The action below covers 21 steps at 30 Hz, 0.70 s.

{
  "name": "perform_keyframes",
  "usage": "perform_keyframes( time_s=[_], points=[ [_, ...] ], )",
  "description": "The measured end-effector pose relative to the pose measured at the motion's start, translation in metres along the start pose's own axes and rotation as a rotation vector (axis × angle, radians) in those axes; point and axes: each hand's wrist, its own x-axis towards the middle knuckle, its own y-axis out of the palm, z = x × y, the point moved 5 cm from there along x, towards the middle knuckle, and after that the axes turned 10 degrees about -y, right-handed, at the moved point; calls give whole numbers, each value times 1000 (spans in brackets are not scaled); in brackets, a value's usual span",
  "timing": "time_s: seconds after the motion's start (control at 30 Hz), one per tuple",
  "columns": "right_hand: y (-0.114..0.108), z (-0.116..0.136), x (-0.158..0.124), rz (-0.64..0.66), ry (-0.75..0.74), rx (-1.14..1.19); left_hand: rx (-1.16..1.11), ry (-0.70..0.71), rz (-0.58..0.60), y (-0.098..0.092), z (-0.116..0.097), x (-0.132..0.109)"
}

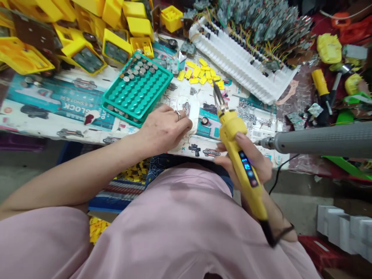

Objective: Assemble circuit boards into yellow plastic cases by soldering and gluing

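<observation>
In my right hand (252,159) is a yellow soldering iron (242,155) with a lit blue display, its metal tip pointing up and away from me. My left hand (167,128), wearing a ring, rests at the table's near side with its fingers curled down; what they hold, if anything, is hidden. Just beyond it lies a teal tray (136,91) of round cups, with silver discs in its far rows. Small yellow pieces (200,73) lie loose past the iron's tip. A small round dark part (204,121) sits on the printed sheet between my hands.
Yellow housings (116,45) pile up at the back left. A white foam rack (244,58) with wired circuit boards stands at the back right. A grey cylindrical tool (319,141) juts in from the right. A yellow-handled screwdriver (319,82) lies beyond it.
</observation>
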Motion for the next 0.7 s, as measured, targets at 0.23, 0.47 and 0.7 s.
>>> perform_keyframes(
  time_s=[0.23,0.47,0.7],
  points=[
    [32,-23,29,-147,-80,-23,14,-14,-51,-8,-5,-14],
    [43,-26,42,-40,-75,-185,-10,-40,-107,-6,-2,-13],
    [66,-39,31,2,-170,-268,-49,-42,-170,-7,-2,-15]
  ],
)
